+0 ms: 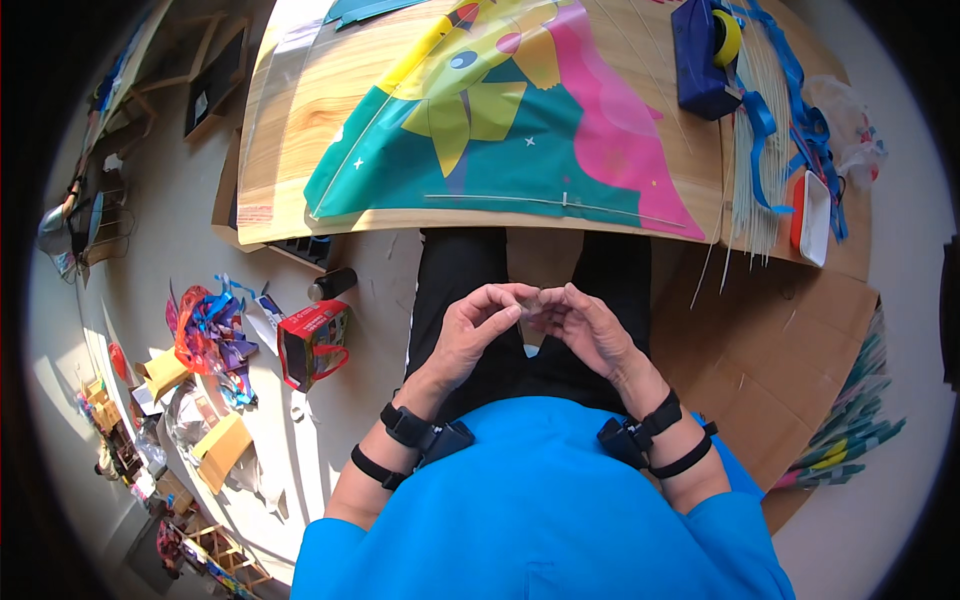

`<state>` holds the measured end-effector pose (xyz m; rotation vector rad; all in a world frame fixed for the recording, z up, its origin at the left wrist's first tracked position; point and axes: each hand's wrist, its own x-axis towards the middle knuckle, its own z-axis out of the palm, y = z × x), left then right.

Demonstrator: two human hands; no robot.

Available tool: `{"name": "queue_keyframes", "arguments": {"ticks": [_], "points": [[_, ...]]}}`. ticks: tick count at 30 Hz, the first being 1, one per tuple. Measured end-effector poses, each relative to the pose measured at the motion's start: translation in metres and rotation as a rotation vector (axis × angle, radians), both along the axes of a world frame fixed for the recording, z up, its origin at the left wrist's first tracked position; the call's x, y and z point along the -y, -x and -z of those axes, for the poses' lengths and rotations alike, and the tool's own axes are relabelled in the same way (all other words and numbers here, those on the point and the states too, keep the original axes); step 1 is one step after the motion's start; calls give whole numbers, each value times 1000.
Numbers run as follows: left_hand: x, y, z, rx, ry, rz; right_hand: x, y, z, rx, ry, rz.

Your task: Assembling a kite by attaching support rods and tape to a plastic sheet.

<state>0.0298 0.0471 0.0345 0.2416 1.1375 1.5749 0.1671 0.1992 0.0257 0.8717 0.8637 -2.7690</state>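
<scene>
Above my lap, my left hand (470, 325) and my right hand (590, 330) meet with their fingertips pinched together. Between them is a small pale, see-through scrap, too small to make out. On the wooden table (272, 170) just beyond lies a kite sheet (480, 180) in green, pink and yellow with a cartoon figure on it. A thin rod (500, 200) rests along the sheet's near edge, with a small pale piece around it. Neither hand touches the sheet or the rod.
At the table's right are a blue tape dispenser (697, 65), several thin sticks (745, 190), blue ribbon (765, 125) and a red-and-white box (815, 215). Cardboard (770, 350) leans below. A red bag (312, 345), a dark bottle (333, 285) and scraps (210, 330) lie on the left floor.
</scene>
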Motion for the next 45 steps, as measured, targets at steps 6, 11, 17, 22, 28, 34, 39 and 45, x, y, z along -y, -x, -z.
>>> {"name": "queue_keyframes", "arguments": {"ticks": [6,11,17,22,28,34,39,45], "points": [[-3,3,6,-10,29,22,-2,2,-1,40,-117,69],[-6,4,6,-12,40,35,-4,4,3,82,-324,75],[-10,1,12,29,204,-2,-12,16,-11,149,-996,7],[-20,-14,22,284,293,-91,-22,28,-12,-1,-1611,20],[-30,-19,33,121,364,-118,-43,33,-21,-17,-1751,-63],[-51,9,28,-1481,270,-32,-74,52,-36,-133,-1714,-261],[-46,43,27,-1744,456,118,-92,39,-31,19,-1724,-105],[-12,98,39,-1815,447,133,-109,-11,10,123,-2234,71]]}}
